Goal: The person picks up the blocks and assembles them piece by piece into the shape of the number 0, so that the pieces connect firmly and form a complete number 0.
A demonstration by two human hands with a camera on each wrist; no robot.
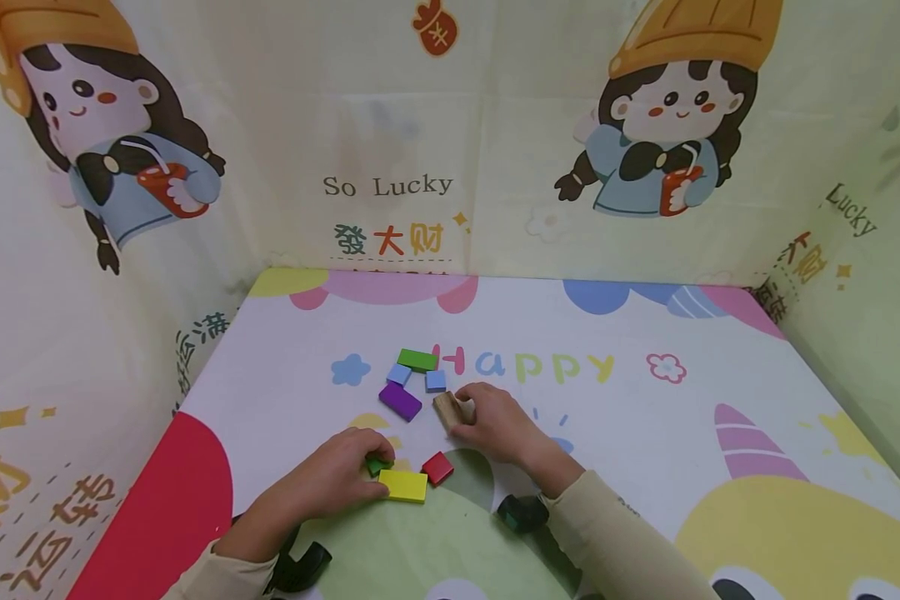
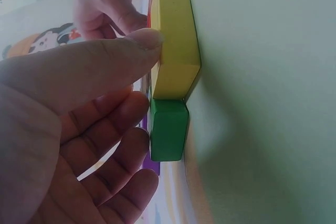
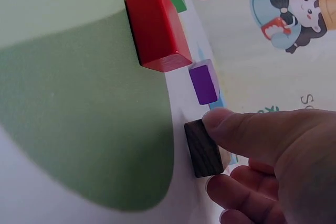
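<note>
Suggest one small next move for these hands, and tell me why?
Perhaps the right hand should nudge the wooden block slightly toward the red block: it already holds the wooden one between thumb and fingers, and a gap shows there, while red and yellow sit side by side.

A bare wood-grained block [image 1: 447, 414] sits slanted, pinched between thumb and fingers of the right hand [image 1: 495, 423]. A smooth yellow oblong block [image 1: 403, 487] lies crosswise on the desk [image 1: 607, 433], nearer the person; against its left end is a dark green block [image 1: 378, 467], partly hidden by fingers
</note>
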